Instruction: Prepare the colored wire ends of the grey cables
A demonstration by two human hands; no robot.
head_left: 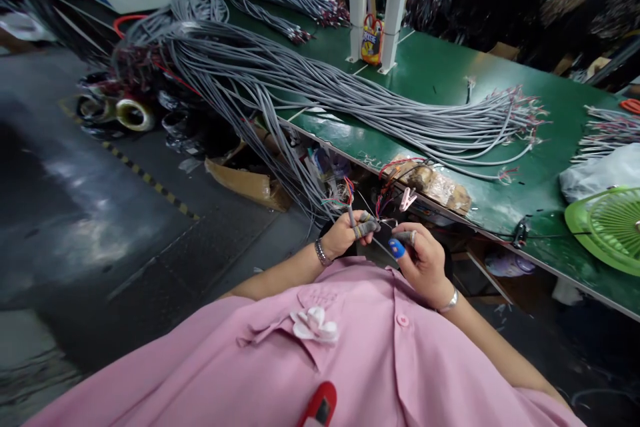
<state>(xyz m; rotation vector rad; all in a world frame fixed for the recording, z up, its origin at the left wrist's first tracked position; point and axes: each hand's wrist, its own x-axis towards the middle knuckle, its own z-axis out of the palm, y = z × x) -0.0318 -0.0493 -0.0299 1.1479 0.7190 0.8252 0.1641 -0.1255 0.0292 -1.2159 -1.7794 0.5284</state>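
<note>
Near the middle, just off the table's front edge, my left hand point(350, 232) is closed round a grey cable point(351, 216) whose coloured wire ends fan out above the fingers. Grey covers wrap some of its fingertips. To the right, my right hand point(420, 255) has its thumb, in a blue cover, and its grey-covered index finger bent toward each other. A thin cable runs between the hands, but what the right fingertips hold is too small to tell. Beyond the hands, dark and red wires point(384, 203) hang beside a pink clip point(407, 199).
A large bundle of grey cables point(320, 80) lies across the green table point(440, 60) and hangs over its edge at the left. A green fan point(607, 230) stands at the right. White posts point(357, 7) rise behind. Below are a cardboard box point(250, 183) and wire coils point(134, 115). A person sits behind.
</note>
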